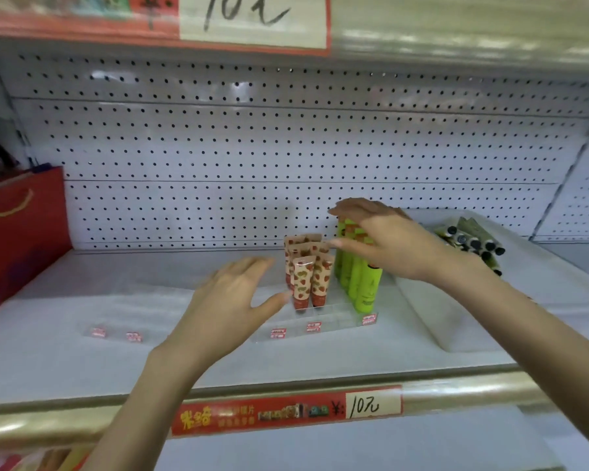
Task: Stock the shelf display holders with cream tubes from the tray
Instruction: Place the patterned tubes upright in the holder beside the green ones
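Note:
A clear display holder [337, 319] stands mid-shelf with small red labels along its front. Several strawberry-print cream tubes [308, 270] stand upright in it, beside several green tubes [361, 280] on their right. My right hand [388, 243] hovers over the green tubes, fingers straight and spread, holding nothing. My left hand [232, 300] is open just left of the strawberry tubes, thumb close to the front one; whether it touches is unclear. A white tray [432, 314] at the right holds several dark-capped olive tubes [473, 243]. A second clear holder [116, 334] sits at the left.
A red gift bag [17, 232] stands at the shelf's left end. White pegboard [286, 147] backs the shelf. The front rail carries a red price strip [286, 413]. Another shelf edge with a price sign [252, 18] hangs overhead.

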A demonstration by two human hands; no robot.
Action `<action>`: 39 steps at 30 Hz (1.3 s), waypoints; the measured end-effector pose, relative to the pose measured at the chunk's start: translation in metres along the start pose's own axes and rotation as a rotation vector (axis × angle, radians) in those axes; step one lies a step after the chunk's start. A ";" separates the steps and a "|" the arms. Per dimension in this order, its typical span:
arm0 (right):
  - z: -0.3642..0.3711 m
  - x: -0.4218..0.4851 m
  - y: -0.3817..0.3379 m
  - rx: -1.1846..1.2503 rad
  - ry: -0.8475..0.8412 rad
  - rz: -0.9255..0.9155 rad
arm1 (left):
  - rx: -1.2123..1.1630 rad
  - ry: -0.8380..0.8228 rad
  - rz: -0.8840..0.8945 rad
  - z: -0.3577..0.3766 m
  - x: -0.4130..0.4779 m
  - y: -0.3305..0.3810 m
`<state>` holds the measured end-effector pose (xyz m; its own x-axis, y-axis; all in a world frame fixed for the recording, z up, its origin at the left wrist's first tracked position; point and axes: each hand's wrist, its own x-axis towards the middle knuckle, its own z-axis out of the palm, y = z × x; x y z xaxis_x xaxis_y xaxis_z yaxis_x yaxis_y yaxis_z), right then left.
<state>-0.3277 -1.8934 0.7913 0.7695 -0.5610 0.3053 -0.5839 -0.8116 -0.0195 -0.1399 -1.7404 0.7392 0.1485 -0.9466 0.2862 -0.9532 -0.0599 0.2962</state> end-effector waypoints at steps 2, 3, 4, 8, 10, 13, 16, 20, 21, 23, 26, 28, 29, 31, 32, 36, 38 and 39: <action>-0.004 -0.023 0.003 -0.024 -0.012 0.064 | 0.018 0.004 0.054 -0.005 0.005 0.011; -0.005 -0.035 0.005 -0.040 -0.021 0.093 | 0.019 0.008 0.089 -0.006 0.008 0.016; -0.005 -0.047 0.007 -0.056 -0.042 0.127 | 0.015 0.009 0.124 -0.007 0.010 0.021; -0.015 -0.095 0.020 -0.092 -0.157 0.299 | 0.029 0.006 0.233 -0.001 0.023 0.046; -0.024 -0.114 0.032 -0.088 -0.179 0.393 | 0.059 0.011 0.265 0.005 0.031 0.059; -0.035 -0.136 0.060 -0.103 -0.179 0.501 | 0.031 0.022 0.343 0.010 0.040 0.085; -0.045 -0.153 0.094 -0.088 -0.180 0.554 | -0.020 -0.011 0.402 0.015 0.047 0.114; -0.052 -0.162 0.145 -0.027 -0.154 0.584 | -0.077 -0.050 0.434 0.026 0.065 0.150; -0.052 -0.161 0.159 0.010 -0.138 0.582 | -0.096 -0.061 0.432 0.032 0.072 0.158; -0.051 -0.159 0.186 0.088 -0.098 0.561 | -0.126 -0.083 0.406 0.045 0.087 0.175; -0.048 -0.154 0.220 0.172 -0.044 0.509 | -0.161 -0.113 0.348 0.065 0.106 0.201; -0.045 -0.147 0.241 0.231 -0.051 0.474 | -0.159 -0.123 0.313 0.078 0.118 0.218; -0.043 -0.143 0.250 0.244 -0.074 0.456 | -0.160 -0.126 0.295 0.083 0.123 0.226; -0.037 -0.132 0.264 0.255 -0.174 0.420 | -0.145 -0.128 0.257 0.091 0.133 0.239; -0.033 -0.126 0.267 0.249 -0.254 0.397 | -0.137 -0.135 0.238 0.095 0.137 0.242; -0.007 -0.099 0.264 0.091 -0.630 0.276 | -0.217 -0.212 0.196 0.110 0.145 0.253; 0.011 -0.088 0.265 0.013 -0.754 0.268 | -0.235 -0.234 0.182 0.117 0.146 0.253; 0.020 -0.084 0.267 -0.023 -0.791 0.274 | -0.236 -0.236 0.173 0.119 0.146 0.253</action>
<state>-0.5428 -2.0659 0.7411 0.5494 -0.6940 -0.4653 -0.7751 -0.6313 0.0264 -0.3904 -1.9315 0.7471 -0.1004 -0.9850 0.1405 -0.8677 0.1557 0.4720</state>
